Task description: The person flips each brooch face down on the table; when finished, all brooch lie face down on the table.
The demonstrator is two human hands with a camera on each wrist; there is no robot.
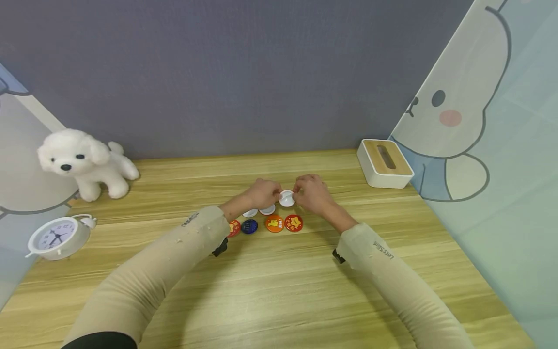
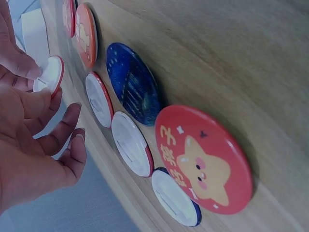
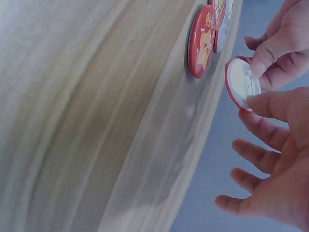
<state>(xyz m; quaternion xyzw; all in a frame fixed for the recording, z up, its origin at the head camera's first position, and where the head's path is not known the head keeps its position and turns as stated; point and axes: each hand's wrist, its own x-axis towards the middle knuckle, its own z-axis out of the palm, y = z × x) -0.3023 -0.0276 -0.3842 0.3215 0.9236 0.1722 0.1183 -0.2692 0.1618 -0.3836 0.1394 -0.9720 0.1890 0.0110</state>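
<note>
in the head view, the left hand and right hand pinch a round badge by opposite edges over the wood-grain table — white back toward the camera. in the left wrist view, white-backed badges lie beside a glossy blue badge. in the right wrist view, the pin runs thumb to thumb.

held badge: front hidden | right sleeve: cut off, head view's bottom edge

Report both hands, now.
Left hand: holding one side of a white-backed badge.
Right hand: holding the same badge's other side.
</note>
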